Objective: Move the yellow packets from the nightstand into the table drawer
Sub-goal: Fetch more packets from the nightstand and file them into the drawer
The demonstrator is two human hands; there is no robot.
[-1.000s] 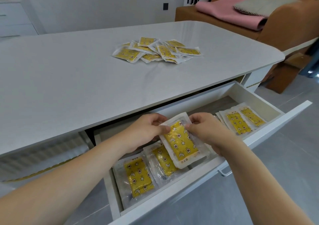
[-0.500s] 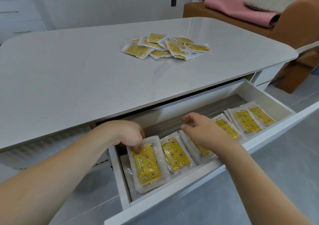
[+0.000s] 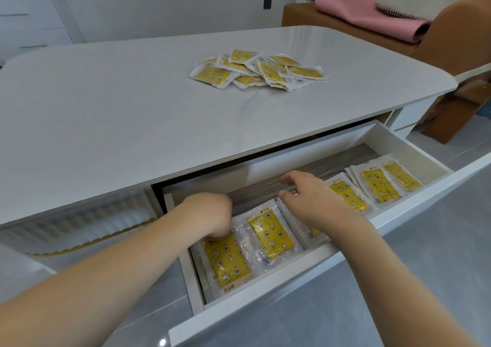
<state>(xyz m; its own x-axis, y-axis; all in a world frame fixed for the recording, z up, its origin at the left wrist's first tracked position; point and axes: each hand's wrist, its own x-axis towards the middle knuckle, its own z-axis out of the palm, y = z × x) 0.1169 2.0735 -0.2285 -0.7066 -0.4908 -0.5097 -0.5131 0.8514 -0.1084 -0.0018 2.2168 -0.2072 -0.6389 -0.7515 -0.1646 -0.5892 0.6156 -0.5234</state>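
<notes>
The open drawer (image 3: pixel 414 158) runs across the lower middle of the frame, and six yellow packets show in it, laid in a row from lower left to right. The leftmost packet (image 3: pixel 228 260) lies flat with its long axis running from the drawer's back toward its front, and the next packet (image 3: pixel 271 236) lies the same way just beside it; three more (image 3: pixel 378 185) sit at the right end, their long axes also back to front. The left hand (image 3: pixel 212 213) has its fingers curled down onto the leftmost packet's top edge. The right hand (image 3: pixel 316 200) hovers over a partly hidden packet (image 3: pixel 348 193), fingers loosely bent, holding nothing. On the surface (image 3: pixel 106 112), at upper centre, a loose pile (image 3: pixel 259 70) of about ten packets points every way.
</notes>
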